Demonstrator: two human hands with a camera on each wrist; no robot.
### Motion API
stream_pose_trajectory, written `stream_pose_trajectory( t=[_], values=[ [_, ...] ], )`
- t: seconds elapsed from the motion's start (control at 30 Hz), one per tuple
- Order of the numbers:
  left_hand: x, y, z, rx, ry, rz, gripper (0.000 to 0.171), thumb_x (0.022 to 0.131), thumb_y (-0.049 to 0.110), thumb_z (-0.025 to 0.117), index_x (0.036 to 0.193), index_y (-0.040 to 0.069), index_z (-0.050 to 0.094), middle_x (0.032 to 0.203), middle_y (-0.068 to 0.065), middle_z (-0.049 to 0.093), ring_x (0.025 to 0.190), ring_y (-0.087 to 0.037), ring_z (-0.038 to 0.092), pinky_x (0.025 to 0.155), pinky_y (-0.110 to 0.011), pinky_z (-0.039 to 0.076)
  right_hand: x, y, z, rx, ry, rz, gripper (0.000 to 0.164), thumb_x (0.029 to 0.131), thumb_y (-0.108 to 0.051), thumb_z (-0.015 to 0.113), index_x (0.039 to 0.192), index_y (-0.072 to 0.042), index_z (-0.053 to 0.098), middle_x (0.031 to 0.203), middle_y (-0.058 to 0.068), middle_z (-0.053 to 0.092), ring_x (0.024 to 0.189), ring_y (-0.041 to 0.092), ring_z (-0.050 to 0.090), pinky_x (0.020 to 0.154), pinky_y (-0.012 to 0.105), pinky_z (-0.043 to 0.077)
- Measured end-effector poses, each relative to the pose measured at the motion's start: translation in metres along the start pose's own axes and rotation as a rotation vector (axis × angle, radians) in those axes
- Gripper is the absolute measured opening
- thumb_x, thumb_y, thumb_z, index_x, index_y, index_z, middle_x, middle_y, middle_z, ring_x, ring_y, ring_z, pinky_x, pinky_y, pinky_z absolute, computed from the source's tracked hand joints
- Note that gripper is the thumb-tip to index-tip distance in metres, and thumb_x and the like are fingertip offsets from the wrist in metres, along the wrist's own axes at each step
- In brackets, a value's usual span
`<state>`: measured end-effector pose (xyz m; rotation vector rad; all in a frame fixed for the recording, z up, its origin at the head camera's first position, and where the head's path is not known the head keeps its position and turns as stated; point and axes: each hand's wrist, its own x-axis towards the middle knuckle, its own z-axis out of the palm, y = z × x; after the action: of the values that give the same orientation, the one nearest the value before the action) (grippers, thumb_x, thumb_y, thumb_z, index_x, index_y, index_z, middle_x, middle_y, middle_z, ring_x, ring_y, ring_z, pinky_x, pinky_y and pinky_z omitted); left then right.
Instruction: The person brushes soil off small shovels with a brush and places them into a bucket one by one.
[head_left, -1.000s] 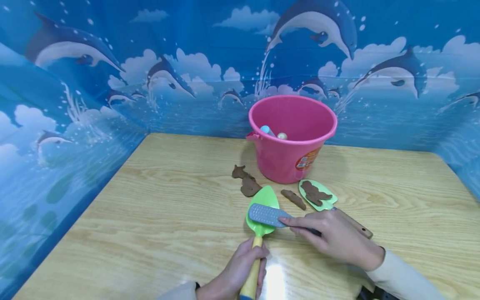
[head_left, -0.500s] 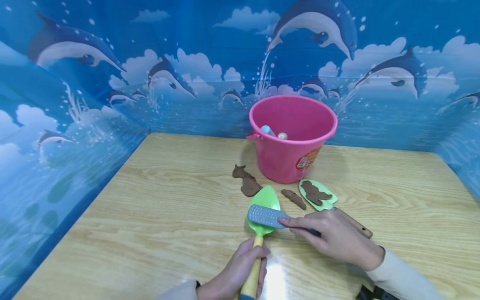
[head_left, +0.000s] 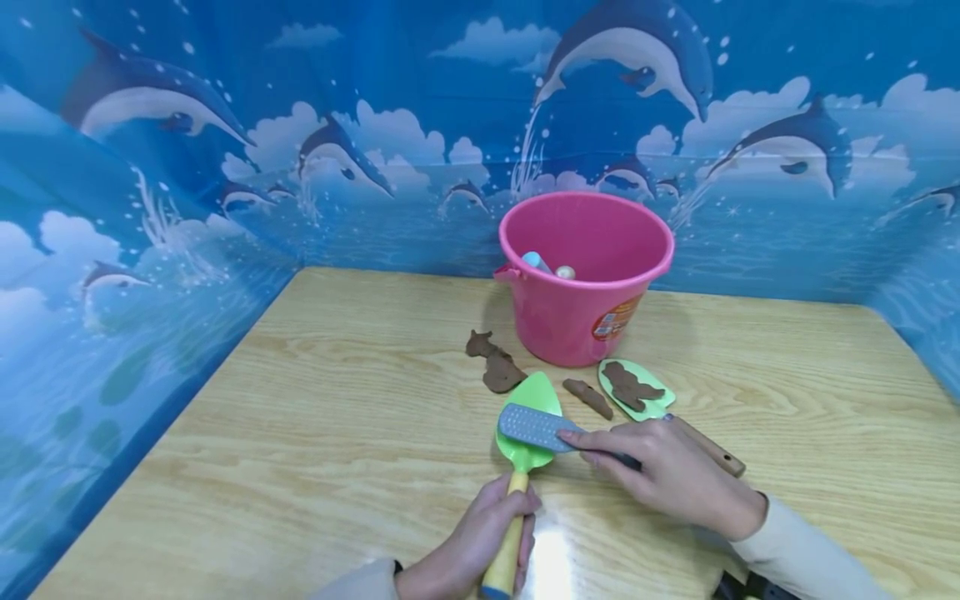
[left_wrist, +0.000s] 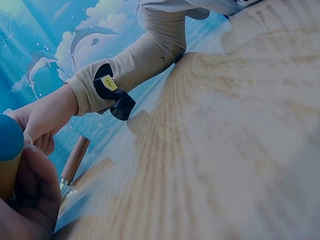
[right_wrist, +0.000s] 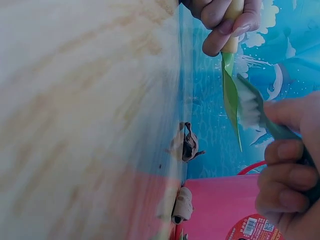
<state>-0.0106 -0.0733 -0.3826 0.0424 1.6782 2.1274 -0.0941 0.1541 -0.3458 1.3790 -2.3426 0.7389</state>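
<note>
The brush (head_left: 534, 427) had barely shifted; the right hand (head_left: 667, 473) gripped it pointing frame-left, across the trowel (head_left: 538, 392) running up-frame (clamped in the left hand (head_left: 480, 529), lower centre).

Two trowels (head_left: 540, 393), one brush (head_left: 534, 427), one bucket (head_left: 558, 325), three-plus brown pieces (head_left: 588, 398).

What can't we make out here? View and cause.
Head: blue item in the pink bucket, lower part hidden by near wall.
Head: green trowel blade, partly covered by the brush.
Right wrist: bristles, blurred.
Left wrist: yellow handle, cut by left edge.
Head: black object, cut by bottom edge.
</note>
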Motion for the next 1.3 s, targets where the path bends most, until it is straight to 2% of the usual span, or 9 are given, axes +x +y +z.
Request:
stream_pose_trajectory(
  t=[0.17,0.37,0.6,0.9,1.3],
  values=[
    [0.0001,-0.0004,0.0000,0.001,0.002,0.001,0.013,0.090,0.016,0.049,0.091,0.003,0.046,0.049,0.003,0.045,0.033,-0.009,0.042,0.032,-0.021,0.040,0.0014,-0.0010,-0.0015,0.005,-0.008,0.070,0.039,0.087,-0.015,0.071,0.124,-0.028,0.066,0.101,-0.014,0.070,0.064,-0.012,0.049,0.055,0.007,0.040],
    [-0.0001,-0.0003,0.0001,0.001,-0.002,0.007,0.013,0.090,0.016,0.049,0.091,0.003,0.046,0.049,0.003,0.045,0.033,-0.008,0.042,0.032,-0.021,0.040,0.0005,-0.0010,-0.0018,0.015,-0.021,-0.019,0.040,0.085,-0.014,0.072,0.122,-0.028,0.068,0.100,-0.013,0.070,0.074,-0.010,0.057,0.056,0.008,0.043],
    [0.0002,-0.0003,-0.0004,0.009,-0.008,-0.003,0.013,0.090,0.017,0.048,0.091,0.004,0.046,0.049,0.003,0.045,0.033,-0.008,0.043,0.032,-0.021,0.040,0.0009,-0.0011,-0.0015,-0.001,-0.008,0.026,0.040,0.087,-0.018,0.071,0.125,-0.030,0.065,0.101,-0.016,0.070,0.066,-0.014,0.049,0.054,0.007,0.040],
    [0.0006,-0.0013,-0.0005,0.001,-0.004,0.002,0.014,0.090,0.017,0.049,0.092,0.003,0.046,0.049,0.003,0.045,0.033,-0.008,0.043,0.032,-0.022,0.040,-0.0001,-0.0009,-0.0010,0.036,-0.030,-0.017,0.039,0.086,-0.014,0.071,0.122,-0.028,0.067,0.098,-0.013,0.070,0.066,-0.010,0.048,0.053,0.006,0.038],
    [0.0008,0.0005,-0.0004,0.008,-0.013,-0.003,0.014,0.090,0.016,0.048,0.092,0.003,0.046,0.049,0.003,0.045,0.033,-0.008,0.043,0.032,-0.021,0.041,-0.0013,-0.0010,0.0013,0.059,-0.025,-0.033,0.039,0.086,-0.012,0.071,0.122,-0.025,0.067,0.101,-0.011,0.070,0.071,-0.010,0.052,0.058,0.007,0.042]
  ],
)
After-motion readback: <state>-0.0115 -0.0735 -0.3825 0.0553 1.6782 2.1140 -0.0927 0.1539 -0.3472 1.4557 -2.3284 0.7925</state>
